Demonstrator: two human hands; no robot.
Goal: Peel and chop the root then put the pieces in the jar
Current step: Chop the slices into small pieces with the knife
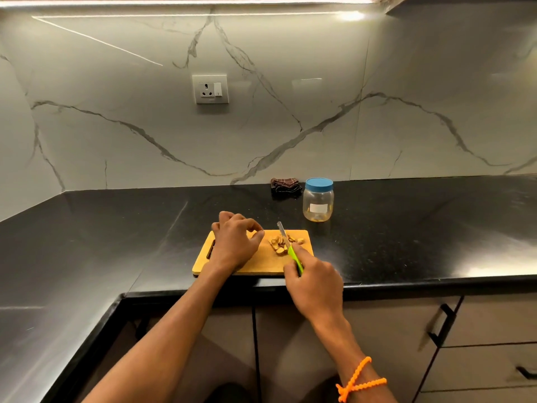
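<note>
A wooden cutting board (261, 264) lies at the counter's front edge. Several chopped root pieces (279, 243) sit in a small heap on its far right part. My right hand (313, 282) grips the green handle of a small knife (287, 244), whose blade lies over the heap and points away from me. My left hand (236, 242) hovers over the board's left half with fingers loosely curled; whether it pinches a piece is hidden. A clear plastic jar (318, 205) with a blue lid on stands behind the board to the right.
A folded dark checked cloth (285, 186) lies by the wall behind the jar. The black counter (421, 228) turns a corner on the left. A wall socket (210, 89) sits on the marble backsplash. Cabinet drawers with black handles are below right.
</note>
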